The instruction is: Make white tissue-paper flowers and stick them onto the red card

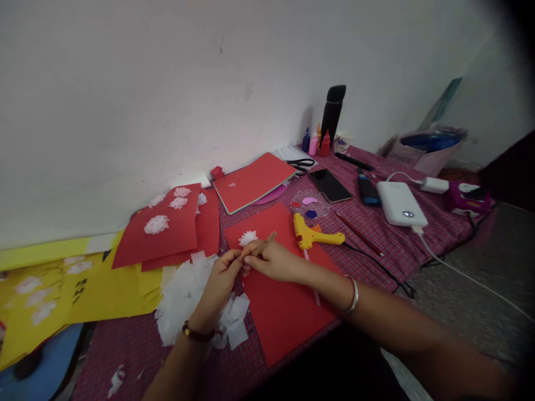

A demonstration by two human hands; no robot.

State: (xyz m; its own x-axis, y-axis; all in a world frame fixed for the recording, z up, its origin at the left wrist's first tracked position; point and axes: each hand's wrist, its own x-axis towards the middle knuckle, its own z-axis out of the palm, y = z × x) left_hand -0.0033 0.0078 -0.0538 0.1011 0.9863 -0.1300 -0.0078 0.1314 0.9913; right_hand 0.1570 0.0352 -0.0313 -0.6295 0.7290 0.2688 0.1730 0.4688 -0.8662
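Note:
My left hand [223, 273] and my right hand [278, 260] meet over a large red paper sheet [280, 312]. A thin brown stick-like piece [265, 244] runs through the fingers of my right hand, which is closed on it. The fingertips of my left hand pinch at its lower end; what exactly they hold is hidden. A small white paper flower [248, 238] lies on the red sheet just beyond my hands. Beside my left hand is a heap of white paper squares [179, 295].
A yellow glue gun [313, 233] lies right of my hands. Farther off are a phone [330, 185], scissors [303, 164], a paint palette [309, 209], a white power bank [401, 203] and a black bottle [332, 114]. Red sheets with flowers [163, 234] lie left, near yellow paper [100, 287].

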